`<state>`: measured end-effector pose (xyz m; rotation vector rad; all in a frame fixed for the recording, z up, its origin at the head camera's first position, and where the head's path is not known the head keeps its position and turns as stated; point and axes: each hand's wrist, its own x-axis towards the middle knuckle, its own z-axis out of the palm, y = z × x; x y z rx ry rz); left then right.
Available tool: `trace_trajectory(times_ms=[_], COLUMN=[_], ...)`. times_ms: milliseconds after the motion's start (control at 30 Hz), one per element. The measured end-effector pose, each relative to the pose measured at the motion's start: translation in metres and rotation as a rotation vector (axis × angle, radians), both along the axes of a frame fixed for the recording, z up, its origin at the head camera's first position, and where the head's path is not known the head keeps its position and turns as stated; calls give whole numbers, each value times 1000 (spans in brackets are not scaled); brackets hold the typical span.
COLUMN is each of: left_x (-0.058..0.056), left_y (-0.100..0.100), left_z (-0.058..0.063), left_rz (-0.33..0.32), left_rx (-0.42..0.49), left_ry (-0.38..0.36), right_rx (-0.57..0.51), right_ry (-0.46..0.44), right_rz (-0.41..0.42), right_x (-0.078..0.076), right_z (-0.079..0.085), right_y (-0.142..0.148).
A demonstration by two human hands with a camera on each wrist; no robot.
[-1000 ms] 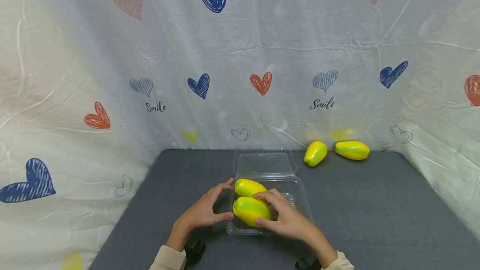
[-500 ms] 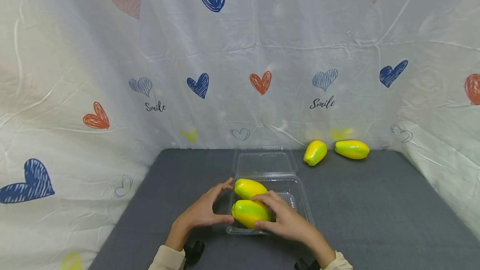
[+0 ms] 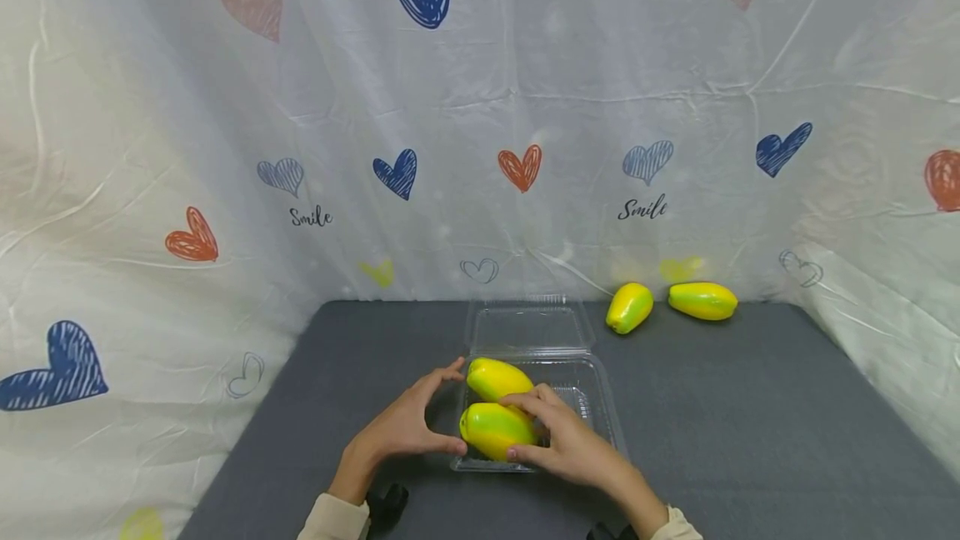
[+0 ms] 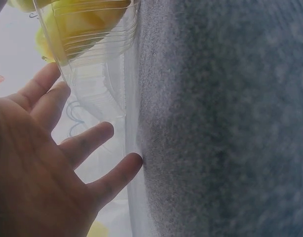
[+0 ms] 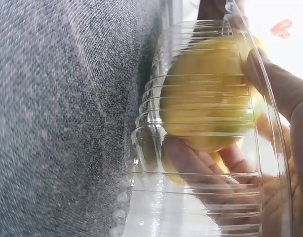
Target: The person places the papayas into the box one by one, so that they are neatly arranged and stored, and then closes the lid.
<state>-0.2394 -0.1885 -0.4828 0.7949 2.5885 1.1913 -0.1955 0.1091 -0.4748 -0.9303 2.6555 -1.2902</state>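
A clear plastic clamshell container lies with its lid folded back on the table. Two yellow-green papayas lie side by side in its left half: a far papaya and a near papaya. My right hand grips the near papaya by its right end, thumb on the near side and fingers on the far side. Through the ribbed wall in the right wrist view, the held papaya shows low inside. My left hand is at the container's left rim, its fingers spread and fairly straight, two fingertips at the rim.
Two more papayas, one tilted and one lying sideways, rest at the back right of the dark grey table. The transparent lid lies behind the container. A white curtain printed with hearts surrounds the table.
The near papaya has shifted slightly left and towards me, with my right hand moving along with it. A narrow gap between the two papayas has widened. My left hand has hardly moved.
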Motion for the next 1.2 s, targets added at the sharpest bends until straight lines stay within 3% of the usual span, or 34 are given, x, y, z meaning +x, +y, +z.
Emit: trace_trajectory(times_ms=[467,800,1200], left_x=[0,1,1], left_y=[1,0,0], left_z=[1,1,1], left_rz=[4,-4,-5], left_rx=[-1,0,10], left_ry=[-7,-9,-14], right_rx=[-80,-5,-37], right_ry=[-82,-1,-10], right_rz=[38,20,32], right_x=[0,1,0], right_z=[1,2,5], right_y=[2,1,3])
